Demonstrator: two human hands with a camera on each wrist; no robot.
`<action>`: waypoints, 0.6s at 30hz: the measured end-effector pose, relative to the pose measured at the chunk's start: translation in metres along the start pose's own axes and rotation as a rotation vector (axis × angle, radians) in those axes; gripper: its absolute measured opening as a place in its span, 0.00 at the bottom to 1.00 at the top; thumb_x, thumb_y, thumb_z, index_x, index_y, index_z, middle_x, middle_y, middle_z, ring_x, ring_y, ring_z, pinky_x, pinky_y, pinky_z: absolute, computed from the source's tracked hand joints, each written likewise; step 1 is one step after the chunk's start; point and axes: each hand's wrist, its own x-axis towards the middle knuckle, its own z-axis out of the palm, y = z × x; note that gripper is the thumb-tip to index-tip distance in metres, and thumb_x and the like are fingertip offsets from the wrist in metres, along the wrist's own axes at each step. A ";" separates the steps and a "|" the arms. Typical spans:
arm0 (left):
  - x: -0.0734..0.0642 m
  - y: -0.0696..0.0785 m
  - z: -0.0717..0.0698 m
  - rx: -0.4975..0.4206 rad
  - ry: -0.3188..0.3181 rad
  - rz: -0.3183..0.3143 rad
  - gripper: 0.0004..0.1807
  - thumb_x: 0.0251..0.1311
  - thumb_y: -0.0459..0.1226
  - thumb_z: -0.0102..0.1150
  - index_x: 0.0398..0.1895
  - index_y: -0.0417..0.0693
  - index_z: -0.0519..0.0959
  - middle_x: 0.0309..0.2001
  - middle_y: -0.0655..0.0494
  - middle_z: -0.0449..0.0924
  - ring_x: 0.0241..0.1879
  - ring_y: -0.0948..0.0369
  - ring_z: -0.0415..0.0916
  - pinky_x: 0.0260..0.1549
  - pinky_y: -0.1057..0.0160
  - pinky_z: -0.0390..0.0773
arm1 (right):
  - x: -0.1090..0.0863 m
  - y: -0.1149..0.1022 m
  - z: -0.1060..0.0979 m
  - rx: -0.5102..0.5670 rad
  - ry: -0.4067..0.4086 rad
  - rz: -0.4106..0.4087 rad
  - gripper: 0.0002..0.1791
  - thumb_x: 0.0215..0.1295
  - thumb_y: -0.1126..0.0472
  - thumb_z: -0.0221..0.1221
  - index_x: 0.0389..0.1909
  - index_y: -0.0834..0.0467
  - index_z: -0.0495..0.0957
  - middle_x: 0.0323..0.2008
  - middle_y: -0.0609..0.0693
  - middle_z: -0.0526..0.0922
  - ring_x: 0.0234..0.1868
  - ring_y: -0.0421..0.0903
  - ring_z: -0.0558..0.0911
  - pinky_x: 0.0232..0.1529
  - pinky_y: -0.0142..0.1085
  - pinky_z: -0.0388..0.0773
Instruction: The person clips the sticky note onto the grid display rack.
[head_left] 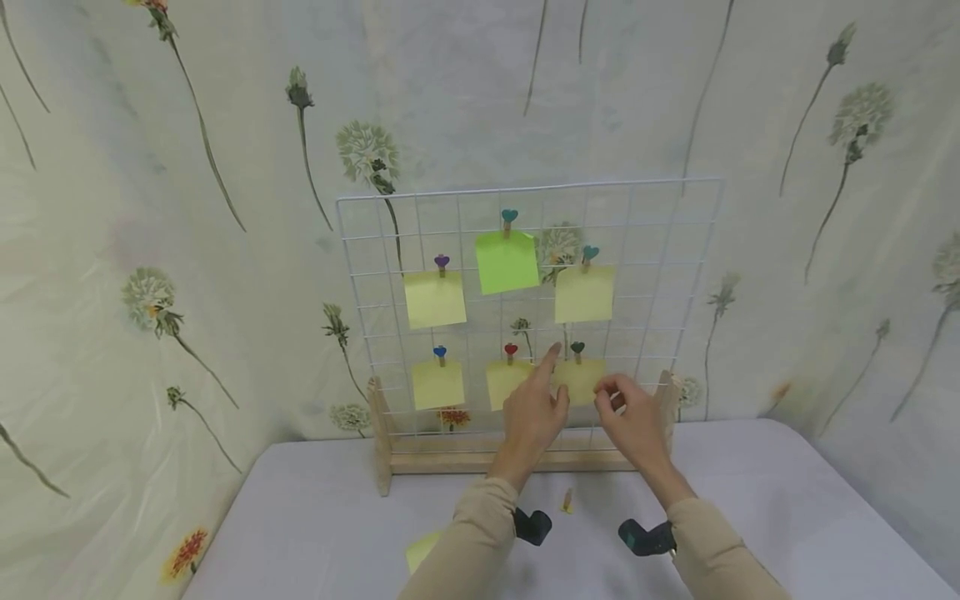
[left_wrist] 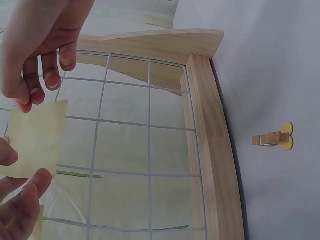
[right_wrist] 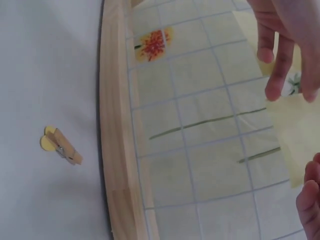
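A pale yellow sticky note (head_left: 581, 383) hangs at the lower right of a white wire grid (head_left: 637, 317), under a small clothespin with a dark green heart (head_left: 577, 347). My right hand (head_left: 633, 421) pinches its right edge between thumb and index finger; the left wrist view shows those fingertips at the edge of the note (left_wrist: 37, 140). On the other side, my left hand (head_left: 534, 417) has its index finger raised beside the clothespin and its thumb at the note's left edge. That hand partly covers the neighbouring yellow note (head_left: 501, 385), hung by a red-heart clothespin (head_left: 511, 349).
Other notes hang around: a bright green one (head_left: 507, 262) and several yellow ones. The grid stands in a wooden base (head_left: 442, 462) on a white table (head_left: 315, 517). A loose yellow-heart clothespin (head_left: 567, 501) lies in front; another note (head_left: 422, 550) lies beside my left sleeve.
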 end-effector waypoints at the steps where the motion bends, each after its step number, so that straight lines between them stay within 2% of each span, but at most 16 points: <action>1: 0.000 0.000 0.000 -0.005 -0.001 -0.002 0.33 0.61 0.40 0.56 0.70 0.65 0.59 0.34 0.60 0.81 0.13 0.72 0.60 0.07 0.75 0.56 | -0.001 0.001 0.000 -0.001 -0.008 0.005 0.05 0.60 0.66 0.54 0.32 0.55 0.78 0.27 0.48 0.82 0.25 0.38 0.74 0.20 0.28 0.71; 6: -0.004 -0.002 0.001 -0.027 -0.011 -0.007 0.33 0.61 0.39 0.56 0.70 0.63 0.60 0.26 0.60 0.75 0.13 0.73 0.60 0.07 0.74 0.56 | -0.007 0.005 0.001 -0.008 -0.038 0.025 0.05 0.61 0.65 0.54 0.33 0.54 0.78 0.27 0.47 0.82 0.25 0.38 0.75 0.19 0.28 0.70; 11: -0.007 -0.006 0.002 -0.040 -0.015 0.009 0.35 0.62 0.39 0.56 0.72 0.64 0.56 0.22 0.61 0.72 0.13 0.73 0.60 0.09 0.75 0.57 | -0.012 0.009 0.002 -0.010 -0.065 0.043 0.05 0.61 0.65 0.54 0.33 0.55 0.78 0.25 0.47 0.82 0.24 0.38 0.75 0.18 0.29 0.71; 18: -0.014 -0.011 0.004 -0.039 0.020 0.056 0.37 0.61 0.37 0.56 0.73 0.62 0.54 0.15 0.63 0.67 0.10 0.74 0.56 0.08 0.76 0.55 | -0.022 0.011 0.006 -0.006 -0.149 0.054 0.04 0.62 0.64 0.55 0.35 0.54 0.78 0.29 0.47 0.80 0.24 0.38 0.74 0.18 0.29 0.70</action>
